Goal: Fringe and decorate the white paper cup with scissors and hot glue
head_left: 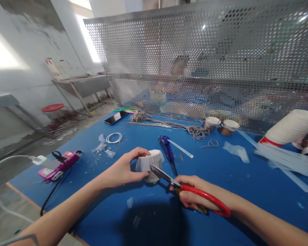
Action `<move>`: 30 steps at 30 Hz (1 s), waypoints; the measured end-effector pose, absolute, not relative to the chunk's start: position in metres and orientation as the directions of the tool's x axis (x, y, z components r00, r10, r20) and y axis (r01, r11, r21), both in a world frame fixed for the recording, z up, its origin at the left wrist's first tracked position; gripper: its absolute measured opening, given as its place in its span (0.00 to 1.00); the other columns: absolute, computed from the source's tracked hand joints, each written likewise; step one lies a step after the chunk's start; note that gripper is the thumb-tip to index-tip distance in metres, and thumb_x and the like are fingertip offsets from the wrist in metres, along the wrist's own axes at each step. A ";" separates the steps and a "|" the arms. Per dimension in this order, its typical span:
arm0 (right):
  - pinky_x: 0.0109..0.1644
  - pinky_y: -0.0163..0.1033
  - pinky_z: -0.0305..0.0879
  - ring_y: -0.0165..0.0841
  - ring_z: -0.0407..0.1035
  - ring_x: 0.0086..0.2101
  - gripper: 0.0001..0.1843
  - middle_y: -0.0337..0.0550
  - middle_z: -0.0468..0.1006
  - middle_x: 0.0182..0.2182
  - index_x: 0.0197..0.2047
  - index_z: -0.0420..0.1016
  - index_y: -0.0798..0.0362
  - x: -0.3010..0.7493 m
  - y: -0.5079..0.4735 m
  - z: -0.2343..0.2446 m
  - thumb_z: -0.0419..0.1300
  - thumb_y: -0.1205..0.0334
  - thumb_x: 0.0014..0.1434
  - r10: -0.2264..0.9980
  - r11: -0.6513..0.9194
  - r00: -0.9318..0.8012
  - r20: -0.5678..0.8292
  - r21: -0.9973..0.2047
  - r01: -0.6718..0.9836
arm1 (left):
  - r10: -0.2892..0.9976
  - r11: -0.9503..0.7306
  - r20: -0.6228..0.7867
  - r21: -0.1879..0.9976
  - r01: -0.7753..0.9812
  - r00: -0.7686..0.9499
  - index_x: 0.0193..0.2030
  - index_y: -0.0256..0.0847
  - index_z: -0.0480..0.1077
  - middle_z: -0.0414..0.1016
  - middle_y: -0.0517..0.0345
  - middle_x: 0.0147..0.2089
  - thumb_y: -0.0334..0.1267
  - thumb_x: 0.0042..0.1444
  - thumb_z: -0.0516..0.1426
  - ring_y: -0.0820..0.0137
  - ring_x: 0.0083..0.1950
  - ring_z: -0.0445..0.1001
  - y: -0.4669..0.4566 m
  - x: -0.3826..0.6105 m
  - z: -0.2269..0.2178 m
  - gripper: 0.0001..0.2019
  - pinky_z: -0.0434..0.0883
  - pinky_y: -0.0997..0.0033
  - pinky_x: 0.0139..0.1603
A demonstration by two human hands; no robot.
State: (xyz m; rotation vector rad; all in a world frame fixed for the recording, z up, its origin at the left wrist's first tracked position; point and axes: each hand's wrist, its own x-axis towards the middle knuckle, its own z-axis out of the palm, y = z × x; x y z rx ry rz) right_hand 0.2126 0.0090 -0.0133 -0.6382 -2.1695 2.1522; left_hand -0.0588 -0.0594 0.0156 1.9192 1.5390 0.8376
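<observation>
My left hand (128, 167) is closed around a small paper cup (152, 177), thumb near its lower side and fingers over the rim. Sheer white fabric (143, 164) drapes over the cup's top and hangs down its sides. In my right hand (195, 194) is a pair of scissors (207, 194) with red handles. Their blades point up and left, the tips against the fabric on the cup's near right side. Just behind the cup lies a blue glue gun (166, 148) with a translucent glue stick in it.
Grey cord (197, 132), a phone (116, 117) and a white ring (114, 137) lie on the blue table. Two small cups (229, 127) stand by the perforated metal screen (149, 51). Stacked paper cups (292, 126) and white fabric strips (287, 159) are right; a purple power strip (59, 167) is left.
</observation>
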 end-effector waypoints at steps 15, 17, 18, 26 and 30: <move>0.21 0.27 0.55 0.23 0.58 0.22 0.28 0.35 0.67 0.26 0.48 0.66 0.54 0.209 0.005 -0.011 0.58 0.38 0.59 0.336 -0.012 -0.898 -0.284 -0.955 0.297 | 0.944 -0.311 0.280 0.574 0.757 0.175 0.47 0.42 0.66 0.72 0.56 0.42 0.36 0.51 0.58 0.68 0.41 0.71 -0.059 -0.057 0.013 0.15 0.69 0.66 0.43; 0.21 0.27 0.55 0.23 0.57 0.22 0.28 0.35 0.67 0.27 0.48 0.66 0.54 0.208 0.007 -0.010 0.57 0.38 0.59 0.330 -0.005 -0.904 -0.274 -0.958 0.288 | 0.934 -0.337 0.301 0.567 0.752 0.192 0.48 0.42 0.66 0.72 0.56 0.42 0.36 0.52 0.58 0.68 0.41 0.71 -0.059 -0.057 0.011 0.15 0.70 0.66 0.43; 0.21 0.26 0.55 0.22 0.57 0.22 0.28 0.35 0.67 0.27 0.48 0.66 0.54 0.208 0.008 -0.010 0.56 0.38 0.60 0.325 0.000 -0.907 -0.268 -0.959 0.283 | 0.930 -0.349 0.307 0.565 0.748 0.202 0.48 0.42 0.66 0.72 0.56 0.42 0.36 0.52 0.58 0.68 0.41 0.71 -0.059 -0.057 0.011 0.15 0.69 0.67 0.43; 0.22 0.27 0.55 0.22 0.57 0.22 0.30 0.35 0.67 0.27 0.48 0.66 0.56 0.210 0.014 -0.006 0.56 0.36 0.59 0.274 -0.052 -0.912 -0.304 -0.952 0.302 | 0.918 -0.390 0.293 0.547 0.741 0.266 0.48 0.42 0.66 0.72 0.56 0.43 0.34 0.53 0.57 0.67 0.43 0.71 -0.059 -0.059 0.015 0.15 0.69 0.67 0.44; 0.22 0.27 0.55 0.22 0.57 0.21 0.30 0.35 0.66 0.26 0.47 0.66 0.55 0.211 0.013 -0.006 0.56 0.35 0.58 0.291 -0.071 -0.904 -0.312 -0.950 0.305 | 0.921 -0.384 0.292 0.552 0.740 0.260 0.49 0.41 0.66 0.72 0.55 0.43 0.34 0.53 0.56 0.67 0.43 0.71 -0.058 -0.059 0.017 0.15 0.69 0.66 0.45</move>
